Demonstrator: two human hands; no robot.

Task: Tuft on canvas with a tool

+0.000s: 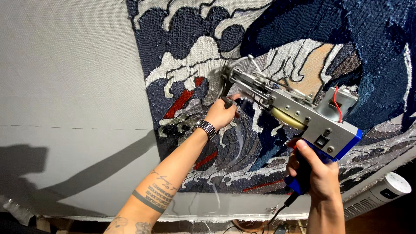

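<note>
A blue and silver tufting gun (299, 115) points its needle end at a stretched cloth (65, 78) bearing a tufted wave picture (277, 47) in dark blue, white, grey, red and tan. My right hand (313, 169) grips the gun's blue handle from below. Near the needle end, my left hand (221, 113), with a metal watch at the wrist, is closed on the gun's front grip, close against the cloth. A thin pale yarn strand (239, 145) trails down from the gun.
The bare grey cloth fills the left half, with arm shadows across it. A white ribbed appliance (381, 193) stands at lower right. A black cord (277, 214) hangs from the gun handle toward the cloth's frayed bottom edge (208, 216).
</note>
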